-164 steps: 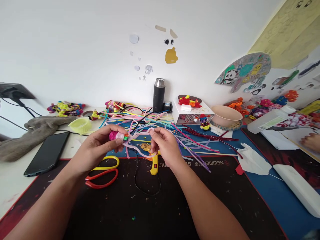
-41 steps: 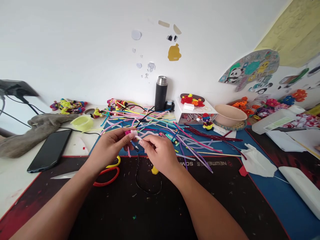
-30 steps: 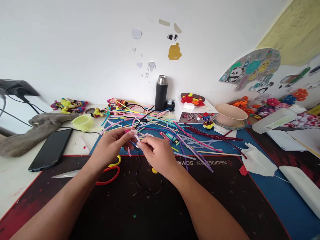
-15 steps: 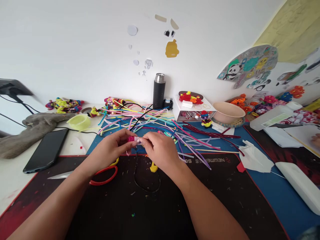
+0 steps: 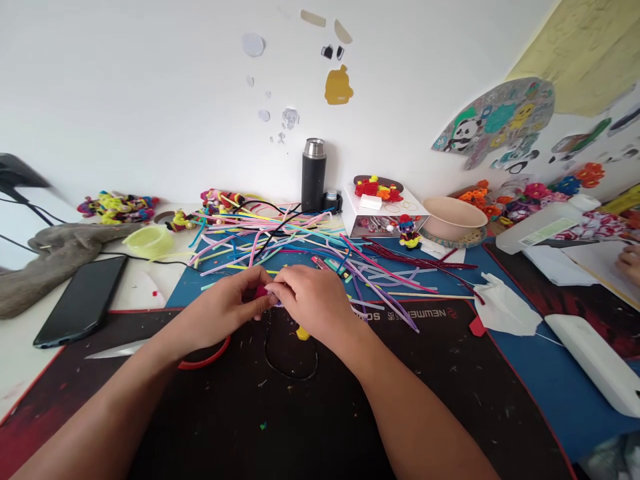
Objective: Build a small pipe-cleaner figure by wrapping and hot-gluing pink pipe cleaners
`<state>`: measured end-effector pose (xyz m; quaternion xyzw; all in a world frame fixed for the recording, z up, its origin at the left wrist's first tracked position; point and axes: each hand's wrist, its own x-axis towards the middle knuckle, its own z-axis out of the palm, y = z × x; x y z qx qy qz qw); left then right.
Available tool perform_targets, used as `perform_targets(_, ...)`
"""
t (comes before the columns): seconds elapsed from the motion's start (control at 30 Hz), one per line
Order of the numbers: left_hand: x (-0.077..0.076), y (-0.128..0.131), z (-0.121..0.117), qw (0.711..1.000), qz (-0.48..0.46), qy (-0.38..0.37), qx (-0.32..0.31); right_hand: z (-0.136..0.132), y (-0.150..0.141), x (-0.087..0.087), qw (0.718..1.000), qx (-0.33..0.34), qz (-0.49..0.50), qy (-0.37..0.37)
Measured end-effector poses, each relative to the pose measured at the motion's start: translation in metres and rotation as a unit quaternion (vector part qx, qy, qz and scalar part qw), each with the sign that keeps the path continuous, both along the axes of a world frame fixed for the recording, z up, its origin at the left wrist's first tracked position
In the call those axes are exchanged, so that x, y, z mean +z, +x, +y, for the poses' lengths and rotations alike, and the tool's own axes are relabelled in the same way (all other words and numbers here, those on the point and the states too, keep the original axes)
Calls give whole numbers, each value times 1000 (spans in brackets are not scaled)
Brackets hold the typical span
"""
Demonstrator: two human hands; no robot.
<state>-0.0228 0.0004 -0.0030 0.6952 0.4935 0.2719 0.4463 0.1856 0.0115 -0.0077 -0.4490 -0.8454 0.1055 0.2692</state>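
Above the dark mat (image 5: 280,433), my left hand (image 5: 223,310) pinches a small pink piece of bent pipe cleaner (image 5: 261,291), mostly hidden by fingers. My right hand (image 5: 313,300) is closed on the same piece from the other side, thumb and fingertips against the left fingertips. Under my left wrist lie scissors (image 5: 206,359) with red handles, partly covered by the arm. A small yellow object (image 5: 303,333) and a loop of thin black cord (image 5: 290,378) rest on the mat below my right hand.
Behind the hands spreads a pile of coloured pipe cleaners (image 5: 250,248). A black thermos (image 5: 313,177), a white box (image 5: 353,217) and a beige bowl (image 5: 453,220) stand along the wall. At left lies a phone (image 5: 83,303). Another person's hand (image 5: 631,262) shows at the right edge.
My hands have drawn closer together, and the right hand now covers more of the pink piece. The whole view has shifted slightly.
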Motion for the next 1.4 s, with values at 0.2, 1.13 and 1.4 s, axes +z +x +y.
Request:
perform_targets(0.2, 8, -7, -1, 984, -118, -120, -56, -3, 0, 5, 996, 8, 85, -17)
perform_targets(1.13, 12, -9, 9, 945, -298, -28, 134, 7, 16, 10, 938, -72, 333, 62)
perform_targets(1.4, 16, -4, 6, 969, -223, 14, 109, 11, 13, 1, 971, -58, 233, 8)
